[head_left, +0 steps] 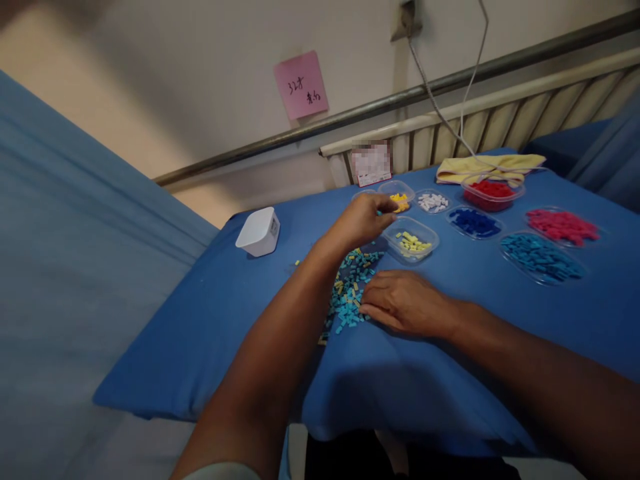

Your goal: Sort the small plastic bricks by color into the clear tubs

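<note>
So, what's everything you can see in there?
Curtain: one, pale blue, left edge
Note: one, pink, wall
Rail: one, grey, wall
Radiator: one, cream, below rail
Socket: one, grey, top
Cable: two strands, white, by radiator
Card: one, white, by radiator
Cloth: one, yellow, back right
Table: one, blue, middle
Box: one, white, table's left
Tubs: about eight, clear, back and right, one mostly hidden
Pieces: many, mixed colours, tubs and loose pile
Clothes: some, black, bottom
Arms: two, bare, bottom
Hands: two, bare, left by tubs, right at pile

And up there a grey pipe (380,103) slants across the pale wall (350,40), ribbed radiator (494,128) below, blue curtain (75,253) hanging left
</note>
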A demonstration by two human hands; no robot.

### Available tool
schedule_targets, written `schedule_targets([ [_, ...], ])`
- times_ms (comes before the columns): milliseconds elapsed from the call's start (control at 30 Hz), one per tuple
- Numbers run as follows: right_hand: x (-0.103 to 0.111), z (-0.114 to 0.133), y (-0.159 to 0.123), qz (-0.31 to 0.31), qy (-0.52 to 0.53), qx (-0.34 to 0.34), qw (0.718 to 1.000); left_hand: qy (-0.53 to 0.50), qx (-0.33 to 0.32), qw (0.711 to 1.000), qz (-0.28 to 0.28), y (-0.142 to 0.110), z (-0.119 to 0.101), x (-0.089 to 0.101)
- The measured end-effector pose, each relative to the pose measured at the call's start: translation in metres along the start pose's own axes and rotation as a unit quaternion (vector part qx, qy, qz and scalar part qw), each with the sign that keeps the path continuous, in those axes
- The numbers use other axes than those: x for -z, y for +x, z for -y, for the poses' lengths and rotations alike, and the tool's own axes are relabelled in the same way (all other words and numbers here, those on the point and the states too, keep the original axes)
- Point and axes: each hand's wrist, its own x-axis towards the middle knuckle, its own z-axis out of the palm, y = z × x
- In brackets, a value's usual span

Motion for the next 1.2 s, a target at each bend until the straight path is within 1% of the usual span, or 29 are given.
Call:
schedule_targets([
  [67,-0.001,0.001,0.001,0.002,0.002,0.006,1.000,0.117,0.033,0.993,0.008,-0.013,0.016,0.011],
  [100,-0.002,0.001,0.001,0.004,0.004,0.010,1.000,0.171,0.055,0.983,0.026,-0.021,0.024,0.015],
  [167,-0.002,0.002,0.002,0.008,0.007,0.014,1.000,0.253,0.083,0.960,0.085,-0.036,0.037,0.019],
  [200,-0.002,0.003,0.002,0.010,0.008,0.014,1.000,0.280,0.084,0.950,0.113,-0.042,0.041,0.019],
  [233,-0.002,0.003,0.003,0.011,0.009,0.014,1.000,0.300,0.079,0.941,0.134,-0.047,0.044,0.018],
  [300,-0.001,0.003,0.003,0.014,0.009,0.012,1.000,0.326,0.062,0.930,0.156,-0.051,0.045,0.014],
  [500,0.002,0.003,0.002,0.024,0.000,0.009,1.000,0.351,0.035,0.920,0.173,-0.047,0.042,0.007],
  [567,0.002,0.003,0.002,0.026,-0.002,0.009,1.000,0.341,0.032,0.925,0.166,-0.048,0.043,0.007],
  [633,0.002,0.003,0.002,0.026,-0.005,0.009,1.000,0.311,0.034,0.938,0.148,-0.049,0.046,0.008],
  [767,0.001,0.004,0.001,0.022,-0.008,0.008,1.000,0.198,0.068,0.973,0.093,-0.053,0.054,0.011],
  [900,0.002,0.004,0.002,0.018,-0.002,0.008,1.000,0.099,0.107,0.989,0.036,-0.051,0.055,0.012],
  [967,0.002,0.005,0.003,0.017,0.000,0.010,1.000,0.056,0.101,0.993,0.019,-0.048,0.050,0.010],
  [1067,0.003,0.007,0.004,0.016,0.002,0.009,1.000,-0.017,0.069,0.997,-0.004,-0.039,0.038,0.002],
  [1200,0.002,0.007,0.003,0.016,0.002,0.008,1.000,-0.105,0.038,0.994,-0.009,-0.022,0.021,-0.012],
])
